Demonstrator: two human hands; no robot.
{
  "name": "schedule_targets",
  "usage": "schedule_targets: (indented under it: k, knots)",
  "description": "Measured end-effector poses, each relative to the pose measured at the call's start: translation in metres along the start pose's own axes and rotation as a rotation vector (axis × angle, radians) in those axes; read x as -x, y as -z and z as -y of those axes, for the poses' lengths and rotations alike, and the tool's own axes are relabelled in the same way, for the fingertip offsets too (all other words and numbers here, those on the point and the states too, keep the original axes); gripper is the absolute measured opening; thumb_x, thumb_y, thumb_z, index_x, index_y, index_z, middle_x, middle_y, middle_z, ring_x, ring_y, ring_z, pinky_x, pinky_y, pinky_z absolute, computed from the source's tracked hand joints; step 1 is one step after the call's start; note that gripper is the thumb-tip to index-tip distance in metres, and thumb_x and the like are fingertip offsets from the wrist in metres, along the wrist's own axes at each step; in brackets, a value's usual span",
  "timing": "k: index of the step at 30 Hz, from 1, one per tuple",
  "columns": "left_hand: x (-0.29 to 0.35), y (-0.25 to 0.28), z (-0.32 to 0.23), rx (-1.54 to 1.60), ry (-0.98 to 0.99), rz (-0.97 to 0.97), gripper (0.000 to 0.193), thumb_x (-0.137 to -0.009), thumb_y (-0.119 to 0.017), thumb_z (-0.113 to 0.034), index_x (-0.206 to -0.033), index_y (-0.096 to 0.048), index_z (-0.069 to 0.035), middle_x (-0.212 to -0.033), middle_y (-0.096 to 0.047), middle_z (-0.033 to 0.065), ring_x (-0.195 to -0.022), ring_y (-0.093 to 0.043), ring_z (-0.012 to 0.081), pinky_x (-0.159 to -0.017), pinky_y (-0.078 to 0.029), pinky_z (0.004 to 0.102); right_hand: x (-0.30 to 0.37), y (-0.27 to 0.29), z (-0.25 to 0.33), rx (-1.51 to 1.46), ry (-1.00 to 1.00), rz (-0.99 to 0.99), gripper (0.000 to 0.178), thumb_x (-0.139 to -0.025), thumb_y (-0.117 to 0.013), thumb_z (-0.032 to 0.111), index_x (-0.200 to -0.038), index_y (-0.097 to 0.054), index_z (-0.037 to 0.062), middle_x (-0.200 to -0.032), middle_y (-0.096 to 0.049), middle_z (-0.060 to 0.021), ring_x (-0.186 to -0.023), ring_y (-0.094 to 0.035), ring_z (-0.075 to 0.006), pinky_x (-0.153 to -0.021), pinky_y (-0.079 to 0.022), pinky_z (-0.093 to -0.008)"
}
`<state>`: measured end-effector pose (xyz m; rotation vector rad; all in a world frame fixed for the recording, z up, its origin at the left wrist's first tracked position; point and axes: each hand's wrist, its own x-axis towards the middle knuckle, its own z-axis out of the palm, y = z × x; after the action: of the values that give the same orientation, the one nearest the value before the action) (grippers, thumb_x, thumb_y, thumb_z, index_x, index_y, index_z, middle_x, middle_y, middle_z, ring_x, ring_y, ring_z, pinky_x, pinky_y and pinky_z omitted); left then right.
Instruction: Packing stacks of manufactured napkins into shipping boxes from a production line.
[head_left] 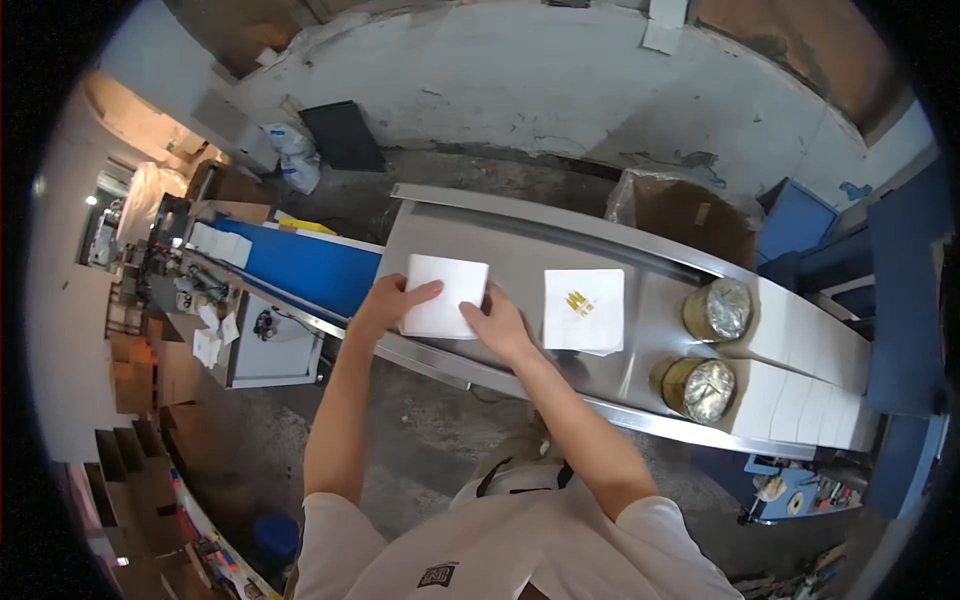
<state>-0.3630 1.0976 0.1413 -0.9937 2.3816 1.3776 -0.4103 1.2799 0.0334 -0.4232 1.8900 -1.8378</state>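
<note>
A square stack of white paper napkins (447,290) is between my two hands over the steel table. My left hand (383,303) grips its left edge, thumb lying across the top. At the right edge my right hand (497,322) presses with its thumb on top; the fingers of both hands are partly hidden behind the stack. To the right, apart from my hands, a second white napkin stack (606,325) with a small gold print lies flat on the steel table (480,225).
Two foil-topped round weights (718,309) stand at the right, against long rows of white napkins (800,340). A blue conveyor belt (300,272) adjoins the table at left, carrying white stacks (220,245). Behind the table is a plastic-lined cardboard box (690,215). Raised metal rims edge the table.
</note>
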Motion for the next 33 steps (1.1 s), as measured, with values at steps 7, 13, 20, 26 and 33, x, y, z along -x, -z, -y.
schedule_targets:
  k: [7,13,20,26,33]
  knots:
    - [0.02,-0.015,-0.018,0.038,-0.141,0.103,0.053,-0.091,-0.058,-0.053,-0.093,-0.063,0.0,-0.076,-0.063,0.0061,-0.072,-0.062,0.0144,-0.064,-0.051,0.0301,0.013,0.022,0.028,0.284,-0.067,-0.142,0.056,-0.086,-0.064,0.015,-0.135,-0.045,-0.005,-0.111,-0.063,-0.0206,-0.097,-0.063,-0.0289,-0.083,-0.05,-0.0334]
    - [0.007,-0.012,0.017,0.448,-0.073,0.249,0.046,-0.1,-0.047,-0.043,-0.121,-0.058,-0.002,-0.106,-0.064,0.0081,-0.094,-0.064,0.0196,-0.078,-0.054,0.0354,0.014,0.019,0.011,-0.518,-0.301,-0.151,0.047,-0.102,-0.047,0.028,-0.138,-0.046,-0.0021,-0.128,-0.059,-0.0116,-0.114,-0.056,-0.0193,-0.099,-0.042,-0.0294]
    - [-0.013,0.007,0.043,0.49,-0.075,0.457,0.053,-0.101,-0.043,-0.047,-0.132,-0.051,-0.004,-0.121,-0.061,0.0093,-0.106,-0.06,0.0168,-0.085,-0.053,0.0363,0.024,-0.005,0.036,-0.701,-0.321,-0.234,0.056,-0.102,-0.04,0.045,-0.132,-0.051,-0.0012,-0.128,-0.059,-0.0109,-0.117,-0.055,-0.0191,-0.1,-0.041,-0.0346]
    - [-0.013,0.033,0.039,0.494,-0.131,0.593,0.051,-0.101,-0.047,-0.043,-0.131,-0.05,-0.002,-0.113,-0.063,0.0066,-0.095,-0.062,0.0134,-0.075,-0.054,0.0287,0.031,-0.043,0.047,-0.568,-0.416,-0.404,0.059,-0.1,-0.039,0.052,-0.136,-0.049,0.0064,-0.133,-0.054,-0.0073,-0.12,-0.052,-0.02,-0.098,-0.041,-0.0383]
    - [-0.014,0.05,0.055,0.366,-0.265,0.607,0.054,-0.092,-0.064,-0.035,-0.132,-0.049,-0.001,-0.111,-0.063,0.0073,-0.093,-0.062,0.0129,-0.074,-0.052,0.027,0.046,-0.06,0.065,-0.524,-0.288,-0.383,0.066,-0.1,-0.041,0.053,-0.134,-0.049,-0.0032,-0.127,-0.057,-0.0111,-0.116,-0.052,-0.019,-0.098,-0.041,-0.0318]
